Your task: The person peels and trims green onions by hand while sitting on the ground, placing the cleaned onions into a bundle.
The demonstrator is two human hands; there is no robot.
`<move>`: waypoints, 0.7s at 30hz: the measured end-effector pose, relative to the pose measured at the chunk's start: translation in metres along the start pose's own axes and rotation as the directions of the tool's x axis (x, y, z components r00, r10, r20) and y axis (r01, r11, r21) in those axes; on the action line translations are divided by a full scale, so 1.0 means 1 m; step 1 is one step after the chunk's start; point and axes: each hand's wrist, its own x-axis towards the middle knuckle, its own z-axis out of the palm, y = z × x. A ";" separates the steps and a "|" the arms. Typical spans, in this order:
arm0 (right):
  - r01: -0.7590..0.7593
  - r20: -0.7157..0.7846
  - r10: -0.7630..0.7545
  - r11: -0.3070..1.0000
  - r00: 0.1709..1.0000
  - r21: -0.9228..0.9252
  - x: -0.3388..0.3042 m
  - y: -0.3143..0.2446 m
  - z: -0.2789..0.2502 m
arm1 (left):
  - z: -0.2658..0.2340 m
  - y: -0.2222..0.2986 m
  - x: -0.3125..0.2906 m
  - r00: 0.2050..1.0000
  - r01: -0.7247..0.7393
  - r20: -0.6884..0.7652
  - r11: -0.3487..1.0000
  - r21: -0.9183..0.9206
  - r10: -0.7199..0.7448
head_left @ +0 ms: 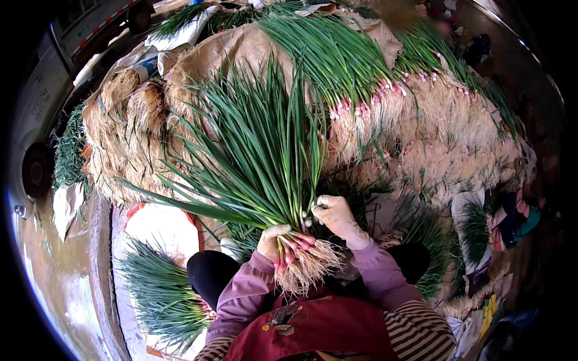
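My left hand (272,241), in a pale glove, is wrapped round a bunch of spring onions (265,150) just above their pink bulbs. Long green leaves fan out away from me, and the pale, stringy roots hang toward my lap. On the right side of the bunch, my gloved right hand (337,218) has its fingers pinched together close to the stems. Small whitish bits (308,221) show by its fingertips. Whatever those fingers grip is too small to make out.
Ahead lies a large heap of spring onions (343,66) with matted roots (433,132), partly over brown sacking (223,51). Another bunch (159,295) rests at my left, near a white round surface (162,231). A parked vehicle (42,114) stands far left.
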 end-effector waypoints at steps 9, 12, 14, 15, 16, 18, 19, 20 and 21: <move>-0.132 0.024 0.133 0.910 0.991 0.393 -0.013 0.005 -0.002 | -0.015 -0.006 0.007 0.988 0.130 -0.101 0.985 0.116 -0.119; -0.051 -0.029 0.094 0.742 0.995 0.668 -0.025 -0.003 -0.022 | 0.002 -0.012 0.007 0.996 -0.081 -0.017 0.979 0.188 0.086; 0.089 -0.153 0.095 0.484 0.984 0.870 -0.022 0.006 -0.060 | 0.003 -0.013 0.006 0.997 -0.080 0.020 0.986 0.145 0.078; 0.166 -0.243 0.139 0.418 0.960 0.893 -0.018 0.009 -0.079 | 0.007 -0.015 0.005 0.993 -0.121 0.013 0.985 0.122 0.120; 0.117 -0.296 0.132 0.712 0.946 0.693 -0.017 0.005 -0.084 | 0.007 -0.014 0.004 0.992 -0.122 0.027 0.987 0.109 0.120; -0.111 -0.183 0.151 0.971 0.972 0.209 -0.022 0.010 -0.089 | 0.004 -0.012 0.001 0.995 -0.097 0.035 0.993 0.073 0.094; -0.278 0.013 0.278 0.959 0.961 0.060 -0.025 0.000 -0.082 | 0.002 -0.010 0.000 0.996 -0.078 0.035 0.996 0.051 0.076; -0.205 0.039 0.202 0.973 0.979 0.108 -0.025 0.003 -0.067 | -0.001 -0.011 -0.001 0.998 -0.047 0.030 0.999 0.023 0.046; -0.131 0.060 0.123 0.979 0.991 0.158 -0.022 0.004 -0.047 | -0.003 -0.005 -0.001 0.997 0.066 0.052 0.993 -0.096 -0.061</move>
